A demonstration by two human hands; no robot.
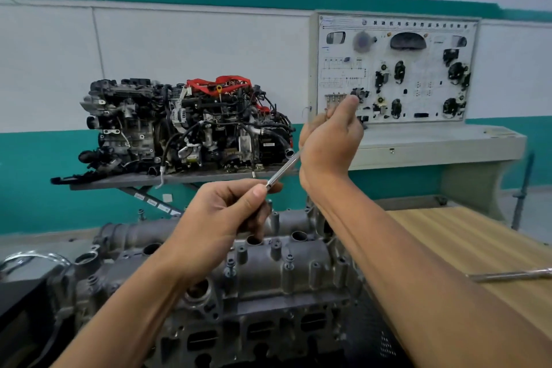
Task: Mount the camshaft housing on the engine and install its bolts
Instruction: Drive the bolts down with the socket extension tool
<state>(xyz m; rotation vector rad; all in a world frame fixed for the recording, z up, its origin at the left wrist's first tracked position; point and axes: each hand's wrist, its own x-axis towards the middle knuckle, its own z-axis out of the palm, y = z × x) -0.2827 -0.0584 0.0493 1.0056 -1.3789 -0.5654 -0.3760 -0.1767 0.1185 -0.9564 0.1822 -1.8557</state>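
Head view: both hands are raised over the housing (pixel 268 278), which sits on the engine directly below them. The left hand (pixel 221 218), the nearer to the housing, pinches the low end of a thin rod (pixel 283 170). The rod slants up and right into the right hand (pixel 328 137), which is curled round it. The rod's top end is hidden behind the right palm.

matt cast-metal camshaft housing (pixel 263 275), shiny metal bolt (pixel 283 170), wood-grain table (pixel 466 236)

Camshaft housing (pixel 268 272) sits on engine (pixel 245 334), left of table (pixel 466 245).
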